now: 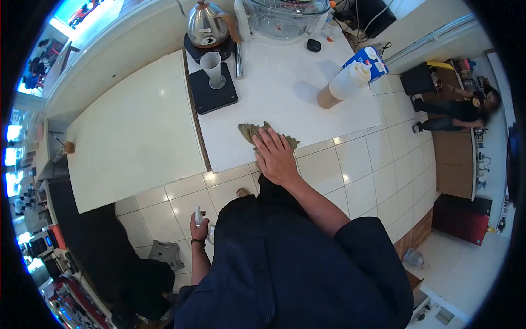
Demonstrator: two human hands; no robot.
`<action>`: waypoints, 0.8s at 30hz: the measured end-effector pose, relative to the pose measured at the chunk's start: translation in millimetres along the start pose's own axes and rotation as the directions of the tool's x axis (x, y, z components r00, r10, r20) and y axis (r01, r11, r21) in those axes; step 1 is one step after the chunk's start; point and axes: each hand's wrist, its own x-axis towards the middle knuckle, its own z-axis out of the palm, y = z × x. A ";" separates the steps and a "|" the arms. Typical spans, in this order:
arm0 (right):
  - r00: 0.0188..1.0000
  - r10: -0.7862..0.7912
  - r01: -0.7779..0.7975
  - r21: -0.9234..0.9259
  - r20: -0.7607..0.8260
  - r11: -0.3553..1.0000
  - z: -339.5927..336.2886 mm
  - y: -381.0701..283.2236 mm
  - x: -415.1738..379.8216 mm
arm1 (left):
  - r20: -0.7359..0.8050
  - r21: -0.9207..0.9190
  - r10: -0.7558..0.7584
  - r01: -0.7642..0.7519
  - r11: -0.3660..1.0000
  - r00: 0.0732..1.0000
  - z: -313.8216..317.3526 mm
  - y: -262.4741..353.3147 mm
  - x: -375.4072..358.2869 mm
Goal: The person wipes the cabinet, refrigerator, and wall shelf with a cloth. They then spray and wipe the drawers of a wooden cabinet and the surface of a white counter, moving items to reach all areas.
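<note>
My right hand (275, 158) lies flat on a crumpled olive-green cloth (251, 131) near the front edge of the white table (263, 101). Its fingers are stretched out and the cloth shows on both sides of them. Down by my left side, my left hand (200, 226) is closed around a spray bottle (198, 213). The bottle has a white trigger head and a clear body, partly hidden by the hand and my shirt. Beyond the cloth, to the right, stands a squeeze bottle (331, 94) with brown liquid.
A black scale (212, 97) bears a clear cup (213, 66). Behind are a steel kettle (208, 24) and a glass bowl (285, 24). A blue carton (372, 63) stands at right. A cream counter (137, 126) adjoins on the left. Another person (455, 112) stands far right.
</note>
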 end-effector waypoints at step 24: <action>0.968 -0.054 0.023 -0.129 -0.244 0.991 50.5 117.1 242.5 | -0.224 -0.083 -0.223 0.209 0.974 0.949 50.6 40.9 -73.2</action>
